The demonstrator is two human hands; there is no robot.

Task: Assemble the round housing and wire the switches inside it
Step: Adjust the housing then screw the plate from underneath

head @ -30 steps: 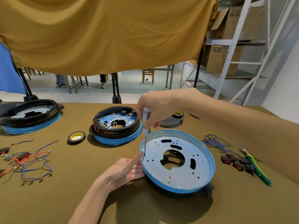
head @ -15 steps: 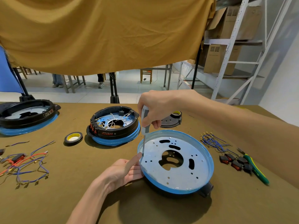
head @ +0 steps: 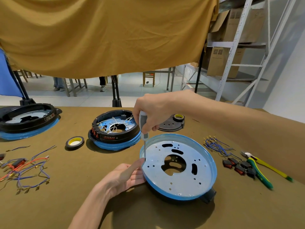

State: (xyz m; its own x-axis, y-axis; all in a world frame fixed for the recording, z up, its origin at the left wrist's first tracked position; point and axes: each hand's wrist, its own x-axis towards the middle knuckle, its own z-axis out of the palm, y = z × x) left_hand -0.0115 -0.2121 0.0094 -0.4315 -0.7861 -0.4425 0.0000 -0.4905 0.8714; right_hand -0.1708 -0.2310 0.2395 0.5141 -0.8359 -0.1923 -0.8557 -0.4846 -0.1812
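Two bare forearms are seen, with no sleeve visible on either up to the frame edge. The left hand (head: pixel 123 176) is uncovered; no glove, ring or band is seen on it. The right hand (head: pixel 154 110) is likewise ungloved, and no watch or strap is seen at its wrist. The fingernails that can be made out are short and unpainted. No markings are seen on either arm.

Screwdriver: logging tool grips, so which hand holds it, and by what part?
The right hand grips the screwdriver by its handle, shaft pointing down.
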